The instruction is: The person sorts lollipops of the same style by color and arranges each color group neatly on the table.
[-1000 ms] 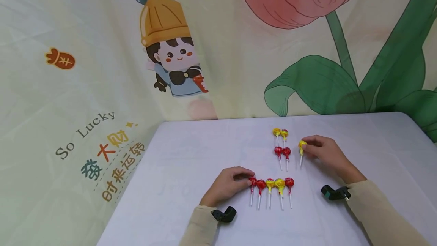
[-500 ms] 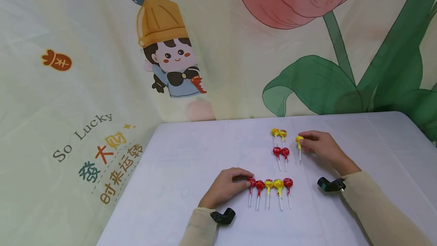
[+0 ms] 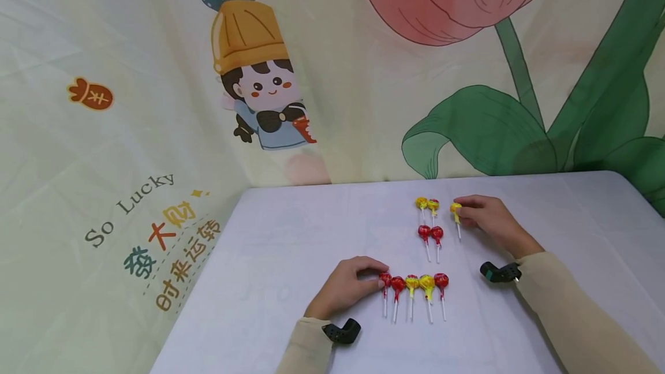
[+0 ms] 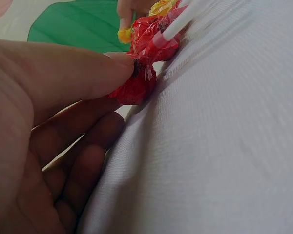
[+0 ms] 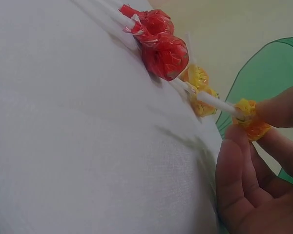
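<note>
Looks like a placing step to me: the right hand [image 3: 490,225] pinches a round yellow plastic-wrapped lollipop [image 5: 257,128] just beside the yellow-wrapped pair [image 3: 422,204], left hand [image 3: 345,287] pinches the front row's leftmost red-wrapped lollipop [image 3: 385,277], so next probably calls for gentle lowering.

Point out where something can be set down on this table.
Free: the table between its left edge and the left hand, and between the right sleeve and right edge. Crowded: the row of five lollipops at the left hand; the four lollipops beside the right hand.
</note>
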Available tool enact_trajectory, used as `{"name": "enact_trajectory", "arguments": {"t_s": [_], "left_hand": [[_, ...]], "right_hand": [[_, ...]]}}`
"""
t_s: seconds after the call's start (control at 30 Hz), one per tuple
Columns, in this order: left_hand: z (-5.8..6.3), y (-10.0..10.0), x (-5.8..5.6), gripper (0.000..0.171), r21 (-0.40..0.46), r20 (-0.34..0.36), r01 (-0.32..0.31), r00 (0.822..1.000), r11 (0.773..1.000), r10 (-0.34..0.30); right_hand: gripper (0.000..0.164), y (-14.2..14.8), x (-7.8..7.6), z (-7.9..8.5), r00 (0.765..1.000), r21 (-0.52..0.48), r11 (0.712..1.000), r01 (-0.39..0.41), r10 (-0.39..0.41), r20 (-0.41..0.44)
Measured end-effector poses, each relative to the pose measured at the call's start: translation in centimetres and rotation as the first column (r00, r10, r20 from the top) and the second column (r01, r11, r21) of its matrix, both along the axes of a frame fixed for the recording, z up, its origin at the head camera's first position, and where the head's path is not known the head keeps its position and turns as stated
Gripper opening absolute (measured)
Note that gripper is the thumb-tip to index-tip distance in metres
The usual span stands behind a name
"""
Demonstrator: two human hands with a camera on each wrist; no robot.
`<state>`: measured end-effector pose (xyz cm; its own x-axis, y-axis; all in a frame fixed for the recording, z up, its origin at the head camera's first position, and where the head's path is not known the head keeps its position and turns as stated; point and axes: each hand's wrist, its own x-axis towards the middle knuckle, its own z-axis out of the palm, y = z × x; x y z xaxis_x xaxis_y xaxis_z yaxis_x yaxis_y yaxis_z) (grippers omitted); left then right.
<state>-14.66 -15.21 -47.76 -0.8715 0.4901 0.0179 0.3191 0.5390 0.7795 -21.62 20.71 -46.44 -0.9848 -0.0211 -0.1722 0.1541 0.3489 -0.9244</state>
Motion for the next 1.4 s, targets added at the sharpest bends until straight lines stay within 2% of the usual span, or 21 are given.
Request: {"name": "enact_trajectory", "arguments": {"t_s": [0.33,0.6,1.2,1.4], "left_hand": [[-0.3,-0.1,0.0,0.025,-0.013,-0.008,0.016,1.0,1.0,-0.016],[-0.1,-0.2,0.0,0.026,-0.025,-0.047,0.04,0.998,0.999,-0.041],[-0.6,-0.2,-0.5,0.024,-0.034,-0.05,0.049,0.997,0.998,-0.051],[-0.6,-0.2,-0.5,0.024,-0.037,-0.049,0.047,0.998,0.998,-0.049]], "right_hand": [[0.048,-0.4,-1.0,-0.2,1.0,0.045,0.999,0.014,-0.013,-0.022],[0.046,-0.7,-1.8,0.1,1.0,0.098,0.995,0.013,-0.011,-0.022],[0.043,-1.0,-3.3,-0.1,0.999,0.158,0.987,0.005,0.0,-0.034],[0.042,-1.3,-3.7,0.0,1.0,0.169,0.986,0.014,-0.012,-0.015]]}}
